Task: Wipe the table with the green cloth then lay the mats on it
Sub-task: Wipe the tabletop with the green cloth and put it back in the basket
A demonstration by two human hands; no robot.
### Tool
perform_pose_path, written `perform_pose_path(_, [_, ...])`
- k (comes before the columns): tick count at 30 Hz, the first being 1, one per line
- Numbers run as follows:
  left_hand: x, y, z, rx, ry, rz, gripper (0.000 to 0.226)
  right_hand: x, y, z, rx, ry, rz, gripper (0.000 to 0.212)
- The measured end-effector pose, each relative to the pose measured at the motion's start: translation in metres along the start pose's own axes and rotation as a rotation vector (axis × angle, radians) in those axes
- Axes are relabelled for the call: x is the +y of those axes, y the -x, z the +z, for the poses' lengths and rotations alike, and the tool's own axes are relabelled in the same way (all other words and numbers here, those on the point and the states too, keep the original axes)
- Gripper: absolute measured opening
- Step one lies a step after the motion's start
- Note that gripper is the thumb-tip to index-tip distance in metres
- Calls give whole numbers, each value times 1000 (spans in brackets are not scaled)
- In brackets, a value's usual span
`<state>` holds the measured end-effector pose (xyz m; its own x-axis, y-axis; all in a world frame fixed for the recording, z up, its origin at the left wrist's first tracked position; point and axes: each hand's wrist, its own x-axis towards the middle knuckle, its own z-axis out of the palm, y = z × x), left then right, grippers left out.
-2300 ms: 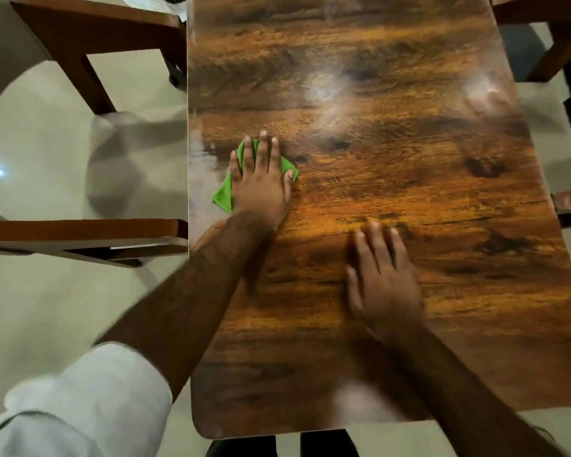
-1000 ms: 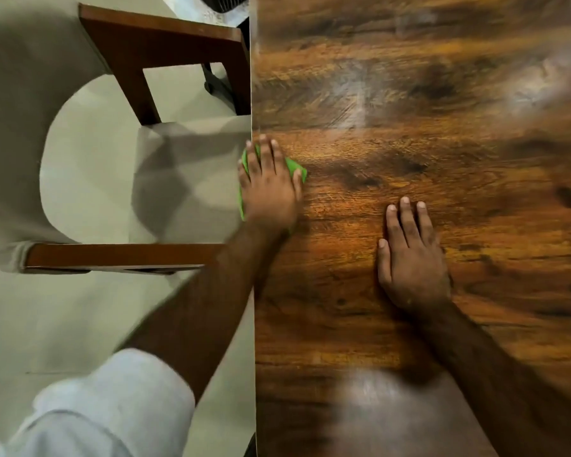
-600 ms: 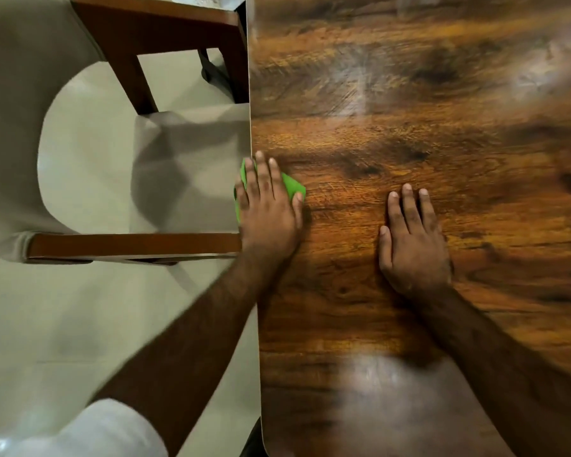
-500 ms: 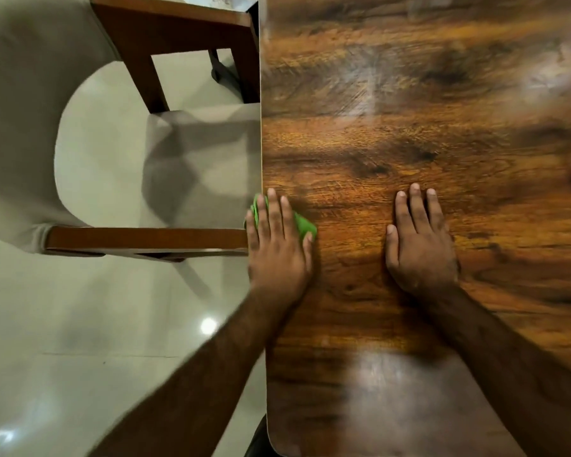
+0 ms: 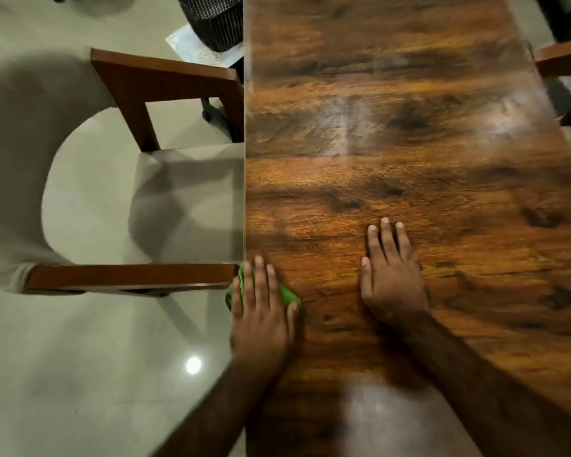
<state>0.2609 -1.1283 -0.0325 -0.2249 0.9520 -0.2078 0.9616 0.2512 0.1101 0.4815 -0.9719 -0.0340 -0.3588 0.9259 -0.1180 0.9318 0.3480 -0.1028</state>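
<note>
A glossy dark wooden table (image 5: 409,166) fills the right of the head view. At its left edge my left hand (image 5: 261,311) presses flat on a green cloth (image 5: 287,296), fingers straight, with part of the cloth hanging past the edge. Most of the cloth is hidden under the palm. My right hand (image 5: 391,278) rests flat on the bare tabletop to the right, fingers straight and together. No mats are in view.
A wooden chair with a grey cushioned seat (image 5: 185,206) stands tucked against the table's left side; its near armrest (image 5: 129,278) almost touches the cloth. A dark woven basket (image 5: 216,21) sits on the floor at the far left. Another chair (image 5: 567,61) stands at the right.
My left hand has slid the green cloth toward me along the table's left edge. My right hand has stayed flat on the table.
</note>
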Motion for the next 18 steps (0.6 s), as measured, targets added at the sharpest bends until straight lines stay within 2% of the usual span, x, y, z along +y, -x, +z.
perform_pose_path(5, [-6, -173, -41, 27, 6, -9, 80, 2, 0, 0, 5, 13, 0, 73])
perform_pose_path(9, [-2, -250, -53, 79, 14, -63, 81, 1, 2, -1, -2, -23, 10, 71])
perform_pose_path(13, [20, -230, -42, 110, 10, -43, 80, 1, 4, -2, 22, -54, -3, 70])
perform_pose_path(18, [82, -112, -19, 55, -13, 143, 80, 2, 4, -4, 38, -164, 5, 67])
